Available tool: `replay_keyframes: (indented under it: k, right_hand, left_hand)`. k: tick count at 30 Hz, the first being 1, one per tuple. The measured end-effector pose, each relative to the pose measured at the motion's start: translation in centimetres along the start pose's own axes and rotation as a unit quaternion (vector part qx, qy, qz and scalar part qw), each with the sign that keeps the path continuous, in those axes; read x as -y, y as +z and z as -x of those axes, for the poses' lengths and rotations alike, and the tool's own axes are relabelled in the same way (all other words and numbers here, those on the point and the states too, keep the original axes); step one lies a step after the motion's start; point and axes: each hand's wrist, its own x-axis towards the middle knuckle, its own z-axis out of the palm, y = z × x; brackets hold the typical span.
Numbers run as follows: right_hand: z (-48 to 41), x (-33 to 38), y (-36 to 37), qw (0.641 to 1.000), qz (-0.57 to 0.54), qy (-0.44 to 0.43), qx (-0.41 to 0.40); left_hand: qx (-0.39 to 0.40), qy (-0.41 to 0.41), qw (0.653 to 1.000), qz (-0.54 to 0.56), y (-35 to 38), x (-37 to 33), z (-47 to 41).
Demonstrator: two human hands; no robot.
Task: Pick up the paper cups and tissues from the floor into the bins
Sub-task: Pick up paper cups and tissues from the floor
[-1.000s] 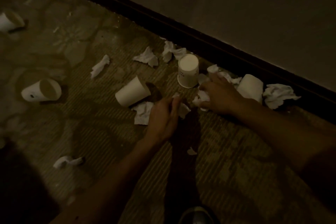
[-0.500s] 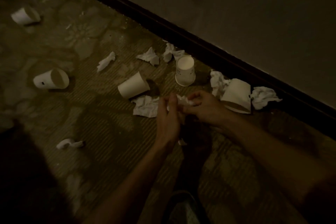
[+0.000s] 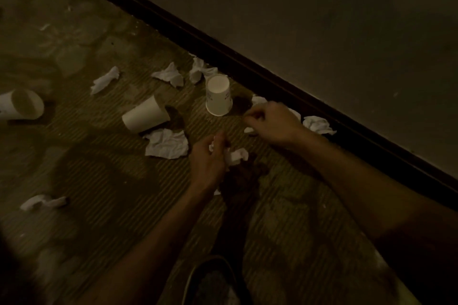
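My left hand grips a crumpled white tissue just above the floor. Nearer the wall, my right hand is curled, back up, over white scraps; what it holds is hidden. A paper cup stands upside down left of it. Another cup lies on its side, with a flat tissue beside it. A third cup lies at the left edge. More tissues lie at the wall and further back.
A dark skirting board runs diagonally under the wall on the right. A dark round rim shows at the bottom between my forearms. Stray tissues lie at the left and lower left. The light is dim.
My hands met and the tissue passed into my left hand. My right hand has since moved back toward the wall, covering the cup that lay there.
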Motion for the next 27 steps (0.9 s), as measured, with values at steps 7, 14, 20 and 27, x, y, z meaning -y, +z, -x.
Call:
replay_keyframes:
  k: [7, 14, 20, 27]
  right_hand:
    - [-4.1, -1.1, 0.8, 0.944, 0.298, 0.041, 0.139]
    - [-4.0, -2.0, 1.5, 0.972, 0.214, 0.034, 0.088]
    - [-2.8, -1.9, 1.0, 0.990, -0.088, 0.104, 0.041]
    - [-0.8, 0.4, 2.0, 0.831, -0.507, 0.185, 0.135]
  left_hand:
    - [0.028, -0.022, 0.999, 0.017, -0.5, 0.4, -0.1]
    - [0.023, -0.112, 0.992, 0.050, -0.8, 0.4, -1.4]
    - [0.021, -0.125, 0.990, 0.069, 0.2, 0.3, -1.1]
    - [0.032, -0.079, 0.994, 0.073, 0.1, -0.5, -0.5]
